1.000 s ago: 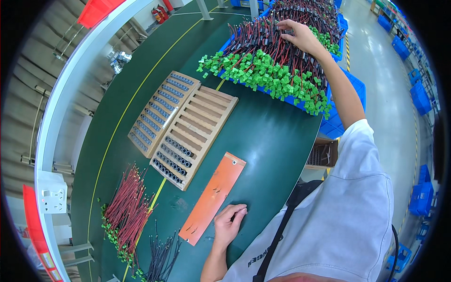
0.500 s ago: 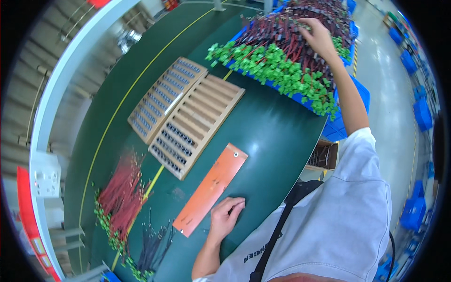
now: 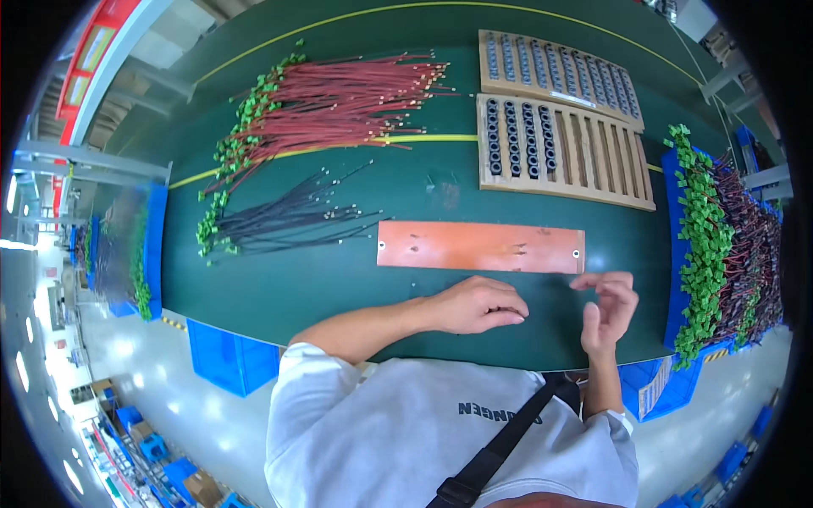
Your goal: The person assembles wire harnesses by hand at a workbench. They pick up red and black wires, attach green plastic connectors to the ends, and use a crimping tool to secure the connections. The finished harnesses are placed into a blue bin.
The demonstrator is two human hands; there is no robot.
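My left hand (image 3: 476, 306) lies on the green table in front of an orange strip board (image 3: 474, 245), its fingers loosely curled in and the thumb close to them; nothing shows between them. My right hand (image 3: 611, 306) hovers near the board's right end, fingers bent but apart from the thumb, with nothing held. Red cables (image 3: 347, 93) with green connectors lie in a spread bundle at the far left. Nearer are black cables (image 3: 288, 218), also with green ends. Beyond the board, one wooden rack (image 3: 597, 161) carries dark ring-shaped parts in its left slots.
Behind that rack stands a second wooden rack (image 3: 559, 72) filled with rows of parts. A blue bin (image 3: 675, 254) heaped with green-ended cables stands at the right. Another blue bin (image 3: 156, 250) is at the left, and a blue crate (image 3: 230, 357) sits below the table edge.
My right hand has come back from the cable-filled bin to beside the orange board. The whole view has turned with my head. My left hand stays in front of the board.
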